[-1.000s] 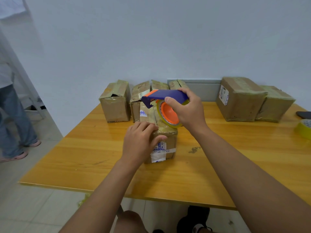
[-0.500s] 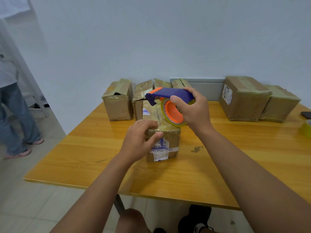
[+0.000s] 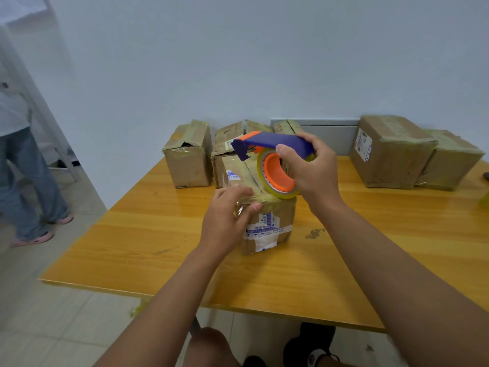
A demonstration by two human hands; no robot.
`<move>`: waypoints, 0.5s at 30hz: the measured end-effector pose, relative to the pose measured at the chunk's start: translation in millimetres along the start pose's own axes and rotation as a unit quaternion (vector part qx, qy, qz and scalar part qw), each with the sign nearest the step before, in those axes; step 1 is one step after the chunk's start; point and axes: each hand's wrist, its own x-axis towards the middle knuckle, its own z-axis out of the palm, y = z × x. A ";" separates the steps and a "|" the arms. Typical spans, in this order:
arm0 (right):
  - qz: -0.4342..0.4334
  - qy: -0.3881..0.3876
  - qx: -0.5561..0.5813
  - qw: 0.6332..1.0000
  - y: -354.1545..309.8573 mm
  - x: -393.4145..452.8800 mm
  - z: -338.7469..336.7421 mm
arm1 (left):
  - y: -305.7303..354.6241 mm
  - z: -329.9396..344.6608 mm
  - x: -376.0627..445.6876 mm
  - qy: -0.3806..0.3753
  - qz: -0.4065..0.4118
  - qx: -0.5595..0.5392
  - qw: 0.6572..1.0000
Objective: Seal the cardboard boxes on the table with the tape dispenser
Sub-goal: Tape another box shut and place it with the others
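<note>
Right hand [image 3: 309,169] wrapped round the purple handle of a purple-and-orange plastic tape dispenser [image 3: 270,160], thumb on the near side, fingers curled over the top. Dispenser's yellowish tape roll on an orange hub resting on the top far edge of a small brown cardboard box with a blue-printed white label [image 3: 267,223], in the middle of the yellow wooden table [image 3: 158,234]. Left hand [image 3: 225,218] laid over the box's near-left top corner, fingers bent over the top, thumb on the front face. Just behind, a cluster of worn taped cardboard boxes [image 3: 189,154] against the pale wall; at far right, two larger taped boxes [image 3: 389,152] side by side. At left, on the tiled floor, a person in blue jeans and pink slippers [image 3: 26,181].
</note>
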 end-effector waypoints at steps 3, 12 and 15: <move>-0.007 -0.002 -0.015 1.000 1.1 -5.1 1.1 | 2.4 7.1 -1.3 0.009 0.013 0.030 0.999; -0.025 -0.021 -0.037 0.999 1.2 -5.6 -2.4 | -16.9 -14.9 7.5 -0.087 0.042 -0.034 0.995; -0.030 -0.024 -0.041 0.998 0.8 -5.7 -3.2 | -22.3 -25.3 11.0 -0.154 0.026 -0.063 0.986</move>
